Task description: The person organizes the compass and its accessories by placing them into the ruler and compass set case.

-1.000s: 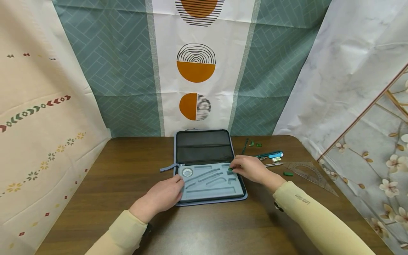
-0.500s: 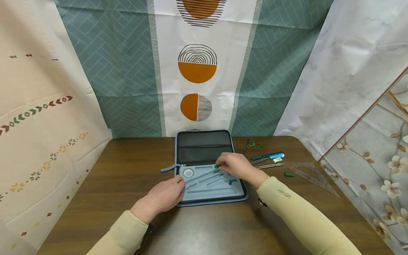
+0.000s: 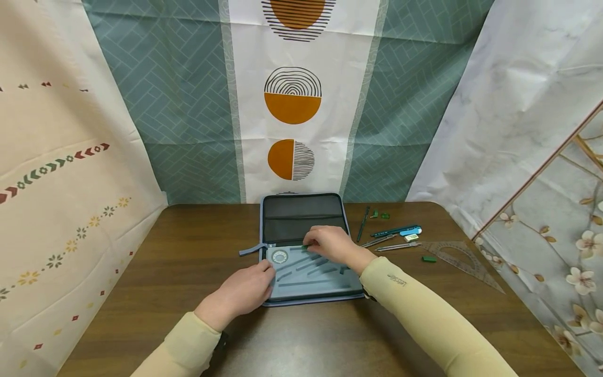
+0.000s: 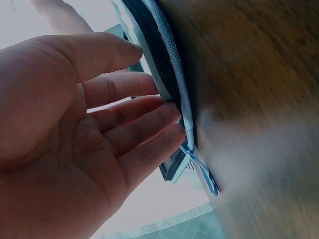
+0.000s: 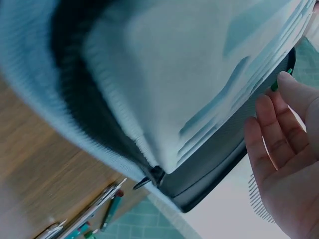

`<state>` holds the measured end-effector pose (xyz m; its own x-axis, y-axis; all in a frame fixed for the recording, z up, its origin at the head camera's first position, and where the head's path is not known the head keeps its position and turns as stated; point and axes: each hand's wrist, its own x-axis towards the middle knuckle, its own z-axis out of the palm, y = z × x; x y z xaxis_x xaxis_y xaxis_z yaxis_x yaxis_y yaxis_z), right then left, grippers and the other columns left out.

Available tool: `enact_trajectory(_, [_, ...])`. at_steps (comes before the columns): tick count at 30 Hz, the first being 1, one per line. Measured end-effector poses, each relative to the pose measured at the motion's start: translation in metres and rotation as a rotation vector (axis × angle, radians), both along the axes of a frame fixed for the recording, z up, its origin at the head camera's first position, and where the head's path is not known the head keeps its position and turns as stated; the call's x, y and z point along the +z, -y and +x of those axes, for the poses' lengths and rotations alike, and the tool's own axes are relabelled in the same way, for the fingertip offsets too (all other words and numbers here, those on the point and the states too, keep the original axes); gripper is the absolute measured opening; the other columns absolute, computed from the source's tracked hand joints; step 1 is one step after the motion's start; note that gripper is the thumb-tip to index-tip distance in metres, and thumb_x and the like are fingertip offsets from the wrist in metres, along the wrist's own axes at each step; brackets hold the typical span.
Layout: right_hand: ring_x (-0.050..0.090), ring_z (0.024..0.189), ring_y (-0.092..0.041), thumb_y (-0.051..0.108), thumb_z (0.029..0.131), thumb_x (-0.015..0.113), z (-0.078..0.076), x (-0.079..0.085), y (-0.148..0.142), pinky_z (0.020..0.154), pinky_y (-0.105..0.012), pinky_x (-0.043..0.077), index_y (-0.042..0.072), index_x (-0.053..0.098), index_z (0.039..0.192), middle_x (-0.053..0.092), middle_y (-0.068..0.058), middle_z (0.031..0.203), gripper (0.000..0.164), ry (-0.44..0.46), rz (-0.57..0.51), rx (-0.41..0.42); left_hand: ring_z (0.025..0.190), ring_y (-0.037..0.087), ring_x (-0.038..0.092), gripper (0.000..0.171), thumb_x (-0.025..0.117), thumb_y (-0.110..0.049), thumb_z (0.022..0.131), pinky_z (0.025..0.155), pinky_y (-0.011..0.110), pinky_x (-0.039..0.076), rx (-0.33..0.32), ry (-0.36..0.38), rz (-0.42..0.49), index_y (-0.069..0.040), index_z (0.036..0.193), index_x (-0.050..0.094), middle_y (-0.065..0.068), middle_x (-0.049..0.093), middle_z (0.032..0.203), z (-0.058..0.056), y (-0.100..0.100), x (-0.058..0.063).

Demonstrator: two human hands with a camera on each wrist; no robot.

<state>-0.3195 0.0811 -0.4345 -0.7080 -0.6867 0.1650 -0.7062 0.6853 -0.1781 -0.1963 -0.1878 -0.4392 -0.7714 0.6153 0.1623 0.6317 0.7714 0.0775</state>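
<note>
The right hand, pinching a small green piece, has moved from the right end of the moulded pale-blue tray to its back edge — apparently nearing the shallow slot there. The left hand, fingers loosely straight, touches the left edge.

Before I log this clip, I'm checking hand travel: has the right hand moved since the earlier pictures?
Yes. In the head view, the right hand has moved left along the tray, from its right edge toward the round disc.
</note>
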Motion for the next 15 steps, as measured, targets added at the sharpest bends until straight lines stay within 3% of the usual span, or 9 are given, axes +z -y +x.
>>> enact_trajectory(15, [0.074,0.101,-0.019,0.017,0.103,0.080,-0.003,-0.004,0.026,0.090,-0.041,0.060,0.017,0.084,0.117,0.074,0.001,0.111,0.014,0.042,0.017,-0.014,0.086,0.022,0.067,0.021,0.080,-0.009,0.099,0.071,0.037,0.060,0.009,0.003,-0.007,0.002,0.115,0.071,0.013,0.065,0.111,-0.001,0.000,-0.002])
